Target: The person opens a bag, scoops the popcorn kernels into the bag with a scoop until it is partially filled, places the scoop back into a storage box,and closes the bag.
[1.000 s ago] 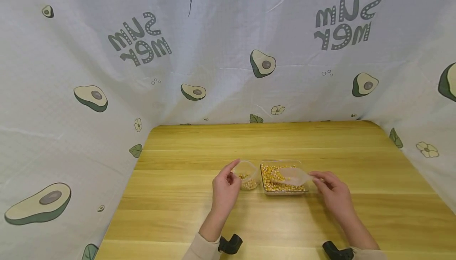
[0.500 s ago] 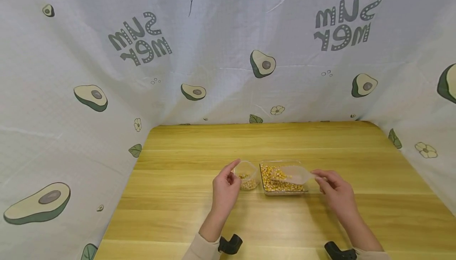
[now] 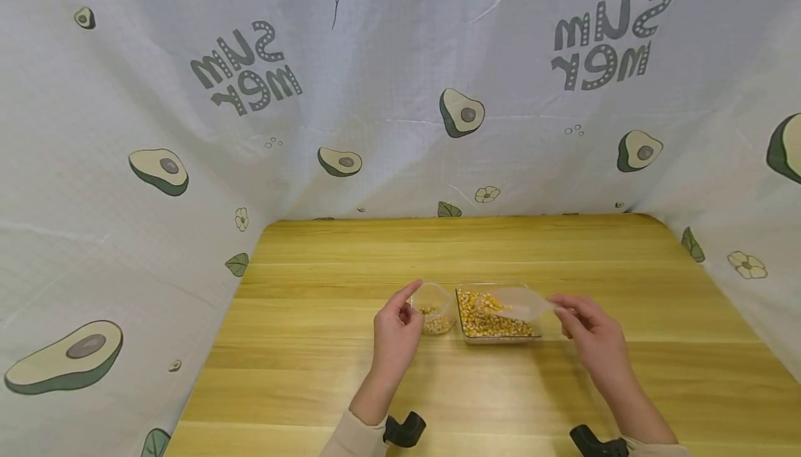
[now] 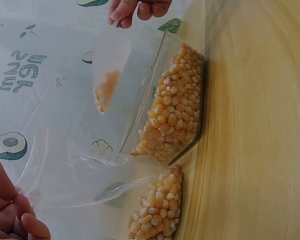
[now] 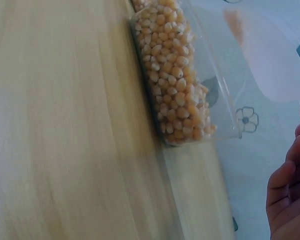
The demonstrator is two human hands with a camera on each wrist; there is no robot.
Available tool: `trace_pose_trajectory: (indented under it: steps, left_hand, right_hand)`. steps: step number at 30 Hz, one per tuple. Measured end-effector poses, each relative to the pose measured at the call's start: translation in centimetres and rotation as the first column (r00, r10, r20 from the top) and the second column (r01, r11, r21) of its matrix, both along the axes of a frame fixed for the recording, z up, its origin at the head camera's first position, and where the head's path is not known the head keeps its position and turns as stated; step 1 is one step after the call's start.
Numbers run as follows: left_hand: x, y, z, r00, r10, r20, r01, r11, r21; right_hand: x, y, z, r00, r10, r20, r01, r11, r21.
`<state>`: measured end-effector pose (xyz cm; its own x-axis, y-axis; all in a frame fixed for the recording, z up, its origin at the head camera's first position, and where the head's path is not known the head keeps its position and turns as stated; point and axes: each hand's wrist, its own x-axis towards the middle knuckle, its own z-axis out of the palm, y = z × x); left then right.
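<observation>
My left hand point(image 3: 397, 332) pinches the rim of a clear plastic bag point(image 3: 433, 295), which stands with its mouth open. Corn kernels point(image 4: 157, 210) fill the bag's lower part. Between thumb and fingers, my right hand point(image 3: 597, 342) grips the thin handle of a translucent white scoop point(image 3: 522, 304). A small heap of kernels lies towards the scoop's front end. In the left wrist view the scoop hangs above a clear rectangular box point(image 4: 140, 107). Many loose corn kernels point(image 5: 172, 75) fill the box, which stands right beside the bag.
Box and bag stand on a wooden table point(image 3: 338, 262) with light yellow grain. A pale curtain point(image 3: 388, 60) with avocado prints hangs behind the table and on both sides. Black wrist mounts point(image 3: 405, 429) sit at both sleeves.
My right hand has shifted slightly to the right with the scoop, whose load of kernels stays near its front end. The left hand and the bag have hardly moved.
</observation>
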<state>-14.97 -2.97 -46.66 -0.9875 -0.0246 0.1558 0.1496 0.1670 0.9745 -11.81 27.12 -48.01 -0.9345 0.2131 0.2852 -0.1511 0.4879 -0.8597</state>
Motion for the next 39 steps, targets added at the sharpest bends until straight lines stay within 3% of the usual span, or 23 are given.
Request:
trace_pose_trajectory:
  steps: [15,32,39]
  left_hand:
    - [0.0,-0.1,0.2,1.000,-0.014,0.008,0.013,1.000,0.011]
    - [0.0,-0.1,0.1,1.000,-0.012,-0.004,0.012,1.000,-0.018]
    - [0.0,-0.1,0.2,1.000,-0.018,-0.009,0.018,1.000,-0.010]
  right_hand:
    - [-0.3,-1.7,1.5,0.999,0.037,-0.039,-0.038,0.999,-0.033]
    - [-0.3,-3.0,3.0,0.989,0.099,-0.114,-0.118,0.978,-0.173]
    - [-0.5,-3.8,3.3,0.983,0.115,-0.145,-0.136,0.981,-0.141]
